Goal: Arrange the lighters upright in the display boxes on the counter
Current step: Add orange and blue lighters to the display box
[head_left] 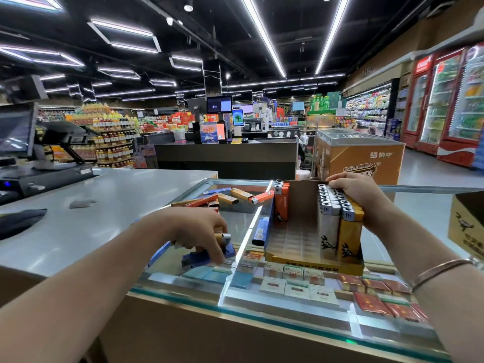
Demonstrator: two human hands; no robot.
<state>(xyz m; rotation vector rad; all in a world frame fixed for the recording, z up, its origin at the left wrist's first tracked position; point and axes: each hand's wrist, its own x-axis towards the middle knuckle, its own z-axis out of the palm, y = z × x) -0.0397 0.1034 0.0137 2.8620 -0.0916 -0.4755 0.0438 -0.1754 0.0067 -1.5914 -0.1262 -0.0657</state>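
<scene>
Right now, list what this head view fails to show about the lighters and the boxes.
- Count of lighters gripped by the left hand: fingers cover them, and motion blur.
- Back rows of upright lighters: the right hand rests across them.
- Second box: cut off by the right frame edge, contents unseen.
- Print on the display box front lip: too small.

Single head-worn wide-angle view, facing forward and down over the glass worktop (262,305). Both forearms entered from the bottom edge, close in. Shop aisles filled the far background.
</scene>
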